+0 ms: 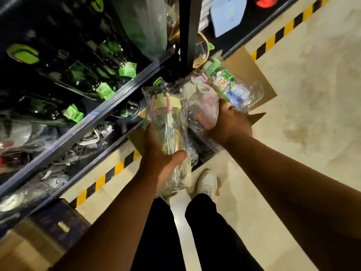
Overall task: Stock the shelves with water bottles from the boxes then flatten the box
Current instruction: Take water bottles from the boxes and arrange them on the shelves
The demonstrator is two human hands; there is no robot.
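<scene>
My left hand (160, 159) is curled round a clear bottle (168, 124) in plastic wrap, pink strap at its far end, held just right of the shelf rail (88, 121). My right hand (228, 126) grips a bundle of wrapped bottles (205, 106) over the cardboard box (252, 75), which sits on the floor beside the shelving, far right.

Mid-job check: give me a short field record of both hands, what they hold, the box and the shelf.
left hand: fingers curled round a plastic-wrapped clear bottle with a pink handle
right hand: grips a bundle of wrapped bottles, a pink bottle and a green-print bottle among them
box: cardboard, open, on the floor behind the right hand's bundle, beside the shelf
shelf: holds dark bottles with green tags
box flattened: not yet
</scene>
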